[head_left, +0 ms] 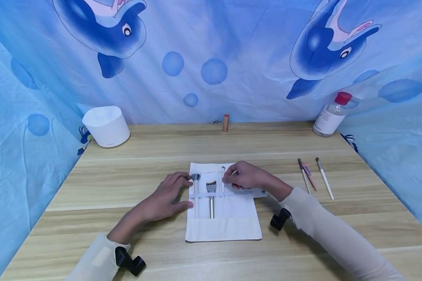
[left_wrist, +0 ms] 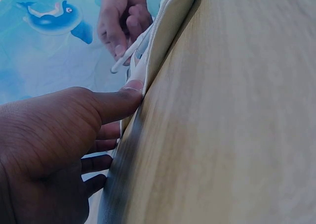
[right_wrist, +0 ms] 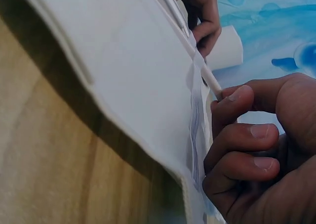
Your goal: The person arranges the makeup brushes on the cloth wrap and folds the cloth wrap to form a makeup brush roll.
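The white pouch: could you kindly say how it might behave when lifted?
Probably floppy, as the pouch has a wavy fabric edge. Its brushes, strapped lengthwise, may stiffen it; open at the top, it might spill them.

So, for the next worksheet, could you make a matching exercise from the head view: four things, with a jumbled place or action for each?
Column 1
1. Left hand
2. Right hand
3. Red-capped bottle
4. Brown tube

Column 2
A. Standing near the middle of the table's far edge
B. Pinching a slim brush
C. Near the table's far right corner
D. Touching the left edge of the white pouch

Pairs: 1-D, 2-B, 3-C, 4-A
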Demonstrator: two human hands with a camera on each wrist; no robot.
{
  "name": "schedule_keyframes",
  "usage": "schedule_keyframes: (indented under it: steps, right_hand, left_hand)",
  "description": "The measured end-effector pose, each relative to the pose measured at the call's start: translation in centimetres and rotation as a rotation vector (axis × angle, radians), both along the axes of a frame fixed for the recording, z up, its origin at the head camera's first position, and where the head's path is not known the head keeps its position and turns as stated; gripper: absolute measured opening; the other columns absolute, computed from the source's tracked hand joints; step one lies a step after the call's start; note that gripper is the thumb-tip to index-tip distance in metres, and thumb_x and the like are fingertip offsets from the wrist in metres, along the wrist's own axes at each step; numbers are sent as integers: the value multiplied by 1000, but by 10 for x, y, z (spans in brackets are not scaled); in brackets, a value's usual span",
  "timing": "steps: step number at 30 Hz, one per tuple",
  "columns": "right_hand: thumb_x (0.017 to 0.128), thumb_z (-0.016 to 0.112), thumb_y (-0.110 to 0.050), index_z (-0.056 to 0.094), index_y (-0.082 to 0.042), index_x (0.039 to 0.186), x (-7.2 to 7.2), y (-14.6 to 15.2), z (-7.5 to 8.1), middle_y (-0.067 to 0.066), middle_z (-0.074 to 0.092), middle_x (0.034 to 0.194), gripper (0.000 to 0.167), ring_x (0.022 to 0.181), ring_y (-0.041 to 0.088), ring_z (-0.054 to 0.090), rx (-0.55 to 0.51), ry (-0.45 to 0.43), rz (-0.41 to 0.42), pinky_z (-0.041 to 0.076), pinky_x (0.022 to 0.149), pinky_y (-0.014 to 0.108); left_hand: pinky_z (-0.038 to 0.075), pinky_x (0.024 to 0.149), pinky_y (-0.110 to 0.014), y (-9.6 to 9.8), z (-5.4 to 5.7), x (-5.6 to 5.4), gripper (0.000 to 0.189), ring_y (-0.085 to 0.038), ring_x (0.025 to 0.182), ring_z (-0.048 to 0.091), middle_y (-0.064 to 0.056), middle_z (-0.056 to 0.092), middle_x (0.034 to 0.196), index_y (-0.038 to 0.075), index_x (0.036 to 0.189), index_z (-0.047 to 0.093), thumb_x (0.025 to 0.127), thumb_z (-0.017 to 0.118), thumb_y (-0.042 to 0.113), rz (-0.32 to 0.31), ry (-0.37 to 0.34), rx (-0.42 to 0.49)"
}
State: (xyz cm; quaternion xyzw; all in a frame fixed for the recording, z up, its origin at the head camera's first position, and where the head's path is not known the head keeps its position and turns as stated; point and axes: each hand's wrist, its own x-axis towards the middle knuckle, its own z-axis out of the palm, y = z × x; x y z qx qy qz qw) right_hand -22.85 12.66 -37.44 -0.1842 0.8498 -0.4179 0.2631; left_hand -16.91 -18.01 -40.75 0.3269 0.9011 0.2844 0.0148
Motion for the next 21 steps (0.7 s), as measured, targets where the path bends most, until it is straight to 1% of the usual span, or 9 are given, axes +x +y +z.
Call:
schedule_keyframes:
  steps: [3,5,8,10,12,14,16,19,21]
  right_hand:
    - [99,64,-26,70,-9,102,5,-3,-1,1,53,57,18,46,12,40,35,4,35,33,47,26]
    - [99,64,-26,69,-10,101,8,-5,-1,0,50,54,17,45,12,40,53,-15,51,33,47,26]
    - [99,64,-25,69,-11,101,12,-7,-1,-1,47,54,15,45,12,40,73,-33,75,34,47,26]
    - [99,64,-25,69,-11,100,14,-7,1,0,48,55,14,47,12,41,87,-18,89,36,49,27]
    - [99,64,-26,70,-13,98,16,-6,1,0,52,57,14,49,12,46,121,41,105,39,52,28]
    - [100,63,-27,70,-15,96,17,-2,2,-1,56,60,14,52,11,49,164,135,116,42,55,29]
    - [101,61,-29,69,-17,97,17,4,4,-2,59,63,15,54,12,52,212,227,106,44,56,30]
    - [102,58,-32,69,-18,101,15,18,11,-2,60,65,18,53,14,52,284,334,37,45,54,34]
    - [103,57,-33,68,-17,103,12,33,17,-1,62,70,19,55,15,53,332,392,-21,45,54,35]
  left_hand:
    - [31,110,-55,0,0,0,53,-31,138,34,-12,40,148,2,127,56,91,75,35,7,-11,-7]
    - [30,110,-55,0,0,0,52,-31,138,33,-12,40,148,3,127,56,91,75,35,10,-14,-10]
    - [30,110,-55,-1,1,0,52,-30,138,33,-11,40,149,4,127,56,91,75,35,14,-19,-9]
    - [30,110,-55,-1,0,0,52,-30,138,33,-11,40,149,4,126,56,91,76,35,14,-18,-7]
    - [30,110,-54,0,0,1,52,-30,138,33,-11,40,149,3,126,56,91,76,35,14,-17,-6]
    - [31,110,-55,0,0,1,53,-31,138,34,-11,41,148,2,127,56,90,76,35,7,-7,-1]
    - [31,109,-55,0,0,1,53,-32,138,34,-12,41,147,2,127,56,90,77,35,2,2,2]
    - [31,109,-56,0,-1,2,55,-32,137,34,-12,41,147,1,128,56,90,77,35,0,10,2]
    - [31,109,-55,1,-2,1,55,-32,138,34,-12,41,148,1,128,56,90,76,36,6,7,-3]
